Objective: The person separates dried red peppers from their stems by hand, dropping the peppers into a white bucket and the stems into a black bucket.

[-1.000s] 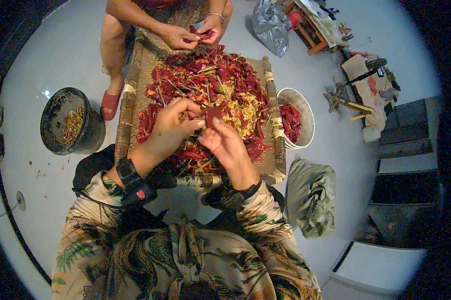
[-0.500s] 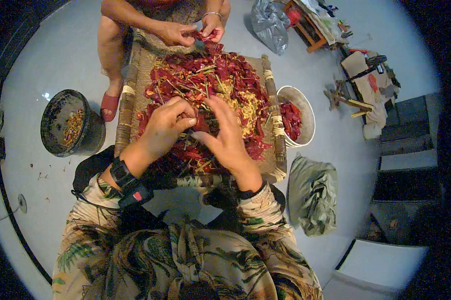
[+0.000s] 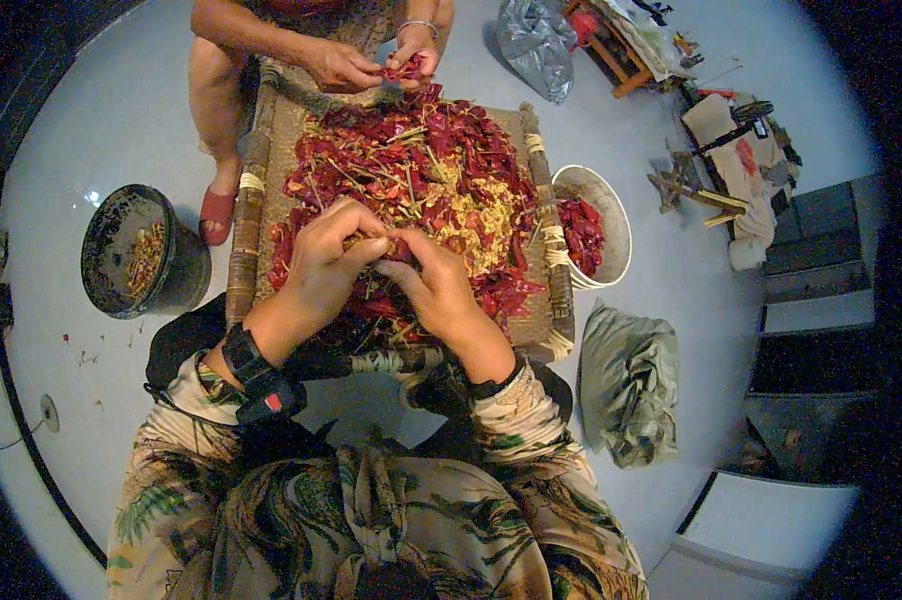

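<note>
My left hand [image 3: 329, 262] and my right hand [image 3: 441, 288] meet over the near half of a woven tray [image 3: 284, 130]. Fingers and thumbs of both are pinched on one dark red dried chili [image 3: 399, 248], partly hidden by the fingertips. Below and beyond them spreads a heap of dried red chilies [image 3: 371, 155] mixed with pale stems. Loose yellow seeds [image 3: 493, 212] lie on the heap's right side. Across the tray, another person's hands [image 3: 343, 67] pinch a red chili [image 3: 403, 68] of their own.
Left of the tray stands a black bucket [image 3: 188, 265] with stems inside. A white bucket [image 3: 619, 235] with red chilies is at the right. A grey-green sack [image 3: 631, 390] and a grey plastic bag [image 3: 537, 50] lie on the floor. The other person's sandaled foot [image 3: 217, 212] is beside the tray.
My right hand has gone from spread fingers to a pinch, closing in on the chili beside my left hand. The other person's hands have shifted slightly.
</note>
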Tool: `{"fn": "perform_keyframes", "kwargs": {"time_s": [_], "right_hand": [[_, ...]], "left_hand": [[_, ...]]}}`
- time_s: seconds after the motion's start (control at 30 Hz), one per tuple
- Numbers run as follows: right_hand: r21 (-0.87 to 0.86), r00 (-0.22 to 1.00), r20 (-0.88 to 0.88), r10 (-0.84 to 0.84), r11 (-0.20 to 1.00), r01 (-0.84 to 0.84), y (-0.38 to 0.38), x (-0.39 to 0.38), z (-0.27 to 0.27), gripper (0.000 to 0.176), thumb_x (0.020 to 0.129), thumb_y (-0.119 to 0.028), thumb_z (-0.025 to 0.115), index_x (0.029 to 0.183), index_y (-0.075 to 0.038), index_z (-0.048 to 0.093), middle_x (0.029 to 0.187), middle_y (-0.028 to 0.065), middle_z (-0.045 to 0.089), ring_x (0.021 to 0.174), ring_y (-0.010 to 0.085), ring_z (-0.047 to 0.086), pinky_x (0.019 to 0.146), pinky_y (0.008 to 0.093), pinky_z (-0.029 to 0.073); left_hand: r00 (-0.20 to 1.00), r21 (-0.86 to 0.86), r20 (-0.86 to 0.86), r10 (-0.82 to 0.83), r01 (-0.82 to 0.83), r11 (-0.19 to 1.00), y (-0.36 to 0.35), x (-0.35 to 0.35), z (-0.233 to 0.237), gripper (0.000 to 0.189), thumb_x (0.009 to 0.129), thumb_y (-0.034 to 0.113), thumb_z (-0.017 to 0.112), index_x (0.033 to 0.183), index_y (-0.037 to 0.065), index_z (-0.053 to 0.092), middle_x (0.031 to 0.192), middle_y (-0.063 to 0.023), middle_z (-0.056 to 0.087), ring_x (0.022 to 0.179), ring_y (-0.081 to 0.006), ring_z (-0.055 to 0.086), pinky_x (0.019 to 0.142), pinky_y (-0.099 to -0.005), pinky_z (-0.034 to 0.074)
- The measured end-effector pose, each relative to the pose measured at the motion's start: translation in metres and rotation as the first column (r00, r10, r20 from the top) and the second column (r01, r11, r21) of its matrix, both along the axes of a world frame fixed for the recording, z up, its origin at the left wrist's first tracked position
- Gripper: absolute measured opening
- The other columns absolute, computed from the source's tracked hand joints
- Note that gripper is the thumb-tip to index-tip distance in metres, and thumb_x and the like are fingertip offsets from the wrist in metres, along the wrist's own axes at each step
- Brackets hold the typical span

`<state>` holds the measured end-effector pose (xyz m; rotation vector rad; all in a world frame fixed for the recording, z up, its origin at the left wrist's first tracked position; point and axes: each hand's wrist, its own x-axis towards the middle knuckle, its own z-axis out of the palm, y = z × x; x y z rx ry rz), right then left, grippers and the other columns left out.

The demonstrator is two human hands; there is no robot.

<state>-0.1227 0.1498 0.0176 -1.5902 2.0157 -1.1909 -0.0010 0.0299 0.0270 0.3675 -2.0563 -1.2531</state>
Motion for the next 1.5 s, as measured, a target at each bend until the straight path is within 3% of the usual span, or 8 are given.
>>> {"fn": "perform_keyframes", "kwargs": {"time_s": [0.57, 0.77, 0.87, 0.97, 1.07, 1.37, 1.47, 1.5], "right_hand": [[-0.01, 0.97, 0.241, -0.017, 1.0, 0.02, 0.005, 0.008, -0.004, 0.02, 0.08, -0.016, 0.065, 0.088, -0.001, 0.055, 0.073, 0.018, 0.058, 0.068, 0.0338, 0.059, 0.059, 0.0397, 0.044], [-0.022, 0.98, 0.197, 0.004, 1.0, 0.0, 0.008, 0.011, 0.01, 0.019, 0.081, -0.016, 0.064, 0.086, 0.0, 0.054, 0.075, 0.0183, 0.058, 0.069, 0.0339, 0.058, 0.06, 0.0389, 0.044], [-0.054, 0.988, 0.154, 0.028, 0.998, -0.02, 0.008, 0.013, 0.013, 0.02, 0.081, -0.016, 0.064, 0.087, 0.0, 0.054, 0.078, 0.0186, 0.058, 0.072, 0.0352, 0.058, 0.062, 0.0398, 0.045], [-0.049, 0.987, 0.15, 0.06, 0.997, -0.054, 0.009, 0.013, 0.017, 0.022, 0.081, -0.015, 0.063, 0.094, 0.0, 0.056, 0.085, 0.0196, 0.06, 0.079, 0.0366, 0.059, 0.067, 0.04, 0.046], [-0.022, 0.994, 0.074, 0.083, 0.996, -0.081, 0.012, 0.012, 0.019, 0.03, 0.082, -0.014, 0.062, 0.106, 0.001, 0.056, 0.094, 0.0206, 0.061, 0.088, 0.0369, 0.06, 0.074, 0.0389, 0.048], [-0.054, 0.986, 0.119, 0.12, 0.992, -0.114, 0.012, 0.008, 0.011, 0.032, 0.082, -0.011, 0.059, 0.111, 0.002, 0.055, 0.1, 0.021, 0.061, 0.093, 0.0356, 0.06, 0.078, 0.0391, 0.048], [-0.043, 0.989, 0.098, 0.11, 0.993, -0.106, 0.011, 0.007, 0.011, 0.029, 0.082, -0.01, 0.058, 0.109, 0.002, 0.056, 0.098, 0.0208, 0.061, 0.09, 0.036, 0.06, 0.077, 0.0393, 0.048], [-0.06, 0.99, 0.1, 0.096, 0.994, -0.09, 0.009, 0.007, 0.009, 0.028, 0.082, -0.01, 0.058, 0.108, 0.001, 0.056, 0.097, 0.0206, 0.061, 0.09, 0.0361, 0.06, 0.076, 0.0394, 0.048]], "left_hand": [[1.0, -0.31, -0.004, 0.003, -0.005, 0.951, 0.007, 0.007, 0.002, 0.009, 0.081, 0.009, 0.06, 0.085, 0.002, 0.056, 0.087, -0.0135, 0.061, 0.08, -0.0283, 0.062, 0.07, -0.0335, 0.05], [0.996, 0.311, 0.018, -0.09, 0.08, 0.947, 0.006, 0.007, -0.002, 0.01, 0.085, 0.011, 0.059, 0.085, 0.003, 0.054, 0.079, -0.0034, 0.058, 0.071, -0.0133, 0.056, 0.065, -0.0267, 0.045], [0.98, 0.559, -0.159, -0.121, 0.19, 0.807, 0.006, 0.003, -0.009, 0.011, 0.085, 0.013, 0.061, 0.082, 0.005, 0.053, 0.073, 0.0005, 0.055, 0.063, -0.0066, 0.05, 0.055, -0.0217, 0.041], [0.984, 0.703, -0.026, -0.177, 0.144, 0.696, 0.0, 0.006, 0.001, 0.011, 0.084, 0.011, 0.061, 0.08, 0.007, 0.052, 0.066, 0.0023, 0.052, 0.052, -0.0035, 0.041, 0.046, -0.0184, 0.032], [0.965, 0.881, -0.166, -0.204, 0.238, 0.409, 0.0, 0.006, 0.0, 0.01, 0.085, 0.012, 0.061, 0.082, 0.007, 0.052, 0.061, 0.0047, 0.047, 0.044, -0.0022, 0.033, 0.041, -0.0178, 0.024], [0.902, 0.94, -0.316, -0.294, 0.34, 0.033, -0.011, 0.008, -0.005, 0.006, 0.089, 0.01, 0.054, 0.084, 0.007, 0.052, 0.058, 0.0061, 0.041, 0.043, -0.0033, 0.028, 0.041, -0.019, 0.023], [0.9, 0.93, -0.343, -0.27, 0.366, 0.036, -0.011, 0.008, -0.012, 0.006, 0.088, 0.01, 0.055, 0.083, 0.007, 0.053, 0.06, 0.0053, 0.045, 0.044, -0.0031, 0.03, 0.042, -0.0187, 0.024], [0.933, 0.929, -0.284, -0.22, 0.324, 0.177, -0.008, 0.007, -0.01, 0.006, 0.088, 0.01, 0.056, 0.083, 0.007, 0.053, 0.061, 0.0048, 0.046, 0.044, -0.0032, 0.031, 0.042, -0.0186, 0.024]]}}
